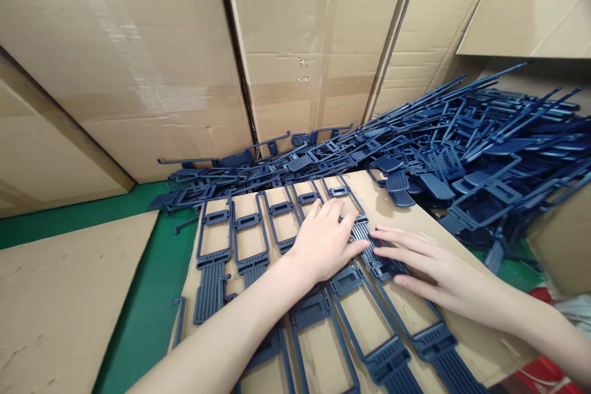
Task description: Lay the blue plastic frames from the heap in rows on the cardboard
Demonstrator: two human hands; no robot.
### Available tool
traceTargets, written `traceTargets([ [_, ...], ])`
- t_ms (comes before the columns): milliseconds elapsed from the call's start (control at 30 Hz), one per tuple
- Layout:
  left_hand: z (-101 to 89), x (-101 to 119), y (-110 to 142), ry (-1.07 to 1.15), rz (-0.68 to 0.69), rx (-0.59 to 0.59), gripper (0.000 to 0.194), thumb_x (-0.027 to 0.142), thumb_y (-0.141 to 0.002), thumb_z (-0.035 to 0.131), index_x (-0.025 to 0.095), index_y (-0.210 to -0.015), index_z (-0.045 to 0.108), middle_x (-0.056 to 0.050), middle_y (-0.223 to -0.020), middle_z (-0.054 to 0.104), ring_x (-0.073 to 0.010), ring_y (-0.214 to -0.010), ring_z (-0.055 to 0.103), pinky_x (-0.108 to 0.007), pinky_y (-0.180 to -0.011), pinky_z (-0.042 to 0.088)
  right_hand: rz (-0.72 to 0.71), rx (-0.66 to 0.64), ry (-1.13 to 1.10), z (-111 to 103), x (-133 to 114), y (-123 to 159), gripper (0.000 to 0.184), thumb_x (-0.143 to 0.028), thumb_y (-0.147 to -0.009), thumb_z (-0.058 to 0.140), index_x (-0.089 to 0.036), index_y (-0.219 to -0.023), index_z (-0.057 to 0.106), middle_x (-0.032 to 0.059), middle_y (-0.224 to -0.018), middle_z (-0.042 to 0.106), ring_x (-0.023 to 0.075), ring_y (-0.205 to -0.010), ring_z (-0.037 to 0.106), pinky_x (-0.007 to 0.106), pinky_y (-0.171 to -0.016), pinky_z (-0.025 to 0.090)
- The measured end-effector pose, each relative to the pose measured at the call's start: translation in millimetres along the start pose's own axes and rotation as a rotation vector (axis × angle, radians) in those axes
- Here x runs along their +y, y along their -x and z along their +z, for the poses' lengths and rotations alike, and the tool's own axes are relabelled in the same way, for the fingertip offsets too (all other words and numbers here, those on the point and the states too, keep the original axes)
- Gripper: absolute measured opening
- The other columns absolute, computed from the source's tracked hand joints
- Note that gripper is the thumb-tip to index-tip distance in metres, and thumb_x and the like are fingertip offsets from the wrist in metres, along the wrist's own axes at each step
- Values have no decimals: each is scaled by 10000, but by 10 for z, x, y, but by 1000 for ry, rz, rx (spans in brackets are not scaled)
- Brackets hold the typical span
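Observation:
Several dark blue plastic frame parts (249, 240) lie side by side in rows on a brown cardboard sheet (415, 215). My left hand (323, 240) rests flat on the middle of the row, fingers stretched out over the parts. My right hand (434, 271) lies flat just to its right, fingers extended, with the fingertips touching a blue part (378, 261). Neither hand grips anything.
A big tangled heap of the same blue parts (462, 148) is piled behind and to the right of the sheet. Large cardboard boxes (286, 43) stand at the back. Another cardboard sheet (64, 295) lies on the green floor (143, 301) at the left.

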State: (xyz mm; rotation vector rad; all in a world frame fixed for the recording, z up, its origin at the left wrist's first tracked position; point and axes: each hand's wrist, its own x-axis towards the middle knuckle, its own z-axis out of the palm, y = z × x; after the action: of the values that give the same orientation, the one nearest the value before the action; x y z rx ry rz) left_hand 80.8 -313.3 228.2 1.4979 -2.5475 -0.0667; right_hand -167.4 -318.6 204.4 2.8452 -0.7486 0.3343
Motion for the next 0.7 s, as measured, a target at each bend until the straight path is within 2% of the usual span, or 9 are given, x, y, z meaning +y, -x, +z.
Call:
traceTargets([
  [133, -7, 4, -5, 3, -7, -10, 589, 567, -928, 344, 180, -1363, 437, -145, -1468, 322, -274, -1397, 259, -493, -1183, 199, 0, 1, 4, 12, 4, 3, 436, -453, -973, 389, -313, -1370, 498, -59, -1451, 198, 91, -1394, 221, 311, -1057, 465],
  [267, -11, 23, -8, 18, -81, -16, 642, 589, -914, 357, 181, -1408, 390, -187, -1523, 187, -353, -1429, 143, -509, -1183, 178, 15, 1, -12, 5, -11, 2, 426, -443, -978, 377, -309, -1357, 518, -46, -1450, 207, 106, -1387, 240, 314, -1058, 459],
  [367, -10, 30, -10, 9, -89, -26, 658, 556, -923, 374, 161, -1447, 326, -215, -1520, 169, -383, -1419, 138, -518, -1174, 198, 25, -7, -53, -2, -22, 3, 424, -434, -975, 384, -313, -1359, 514, -39, -1449, 213, 117, -1386, 246, 328, -1066, 447],
  [533, -9, 22, -16, 11, -69, -17, 638, 490, -937, 393, 167, -1472, 266, -203, -1524, 161, -376, -1417, 151, -496, -1183, 201, 72, -28, -158, 5, -20, -3, 429, -423, -966, 401, -317, -1367, 511, -14, -1438, 246, 140, -1384, 258, 336, -1104, 407],
  [700, -30, 36, -10, 51, -77, -71, 626, 470, -938, 401, 188, -1477, 253, -185, -1541, 99, -393, -1416, 129, -484, -1174, 236, 50, -11, -135, 11, -12, -25, 418, -428, -967, 396, -313, -1348, 526, -26, -1437, 245, 132, -1375, 276, 352, -1081, 426],
])
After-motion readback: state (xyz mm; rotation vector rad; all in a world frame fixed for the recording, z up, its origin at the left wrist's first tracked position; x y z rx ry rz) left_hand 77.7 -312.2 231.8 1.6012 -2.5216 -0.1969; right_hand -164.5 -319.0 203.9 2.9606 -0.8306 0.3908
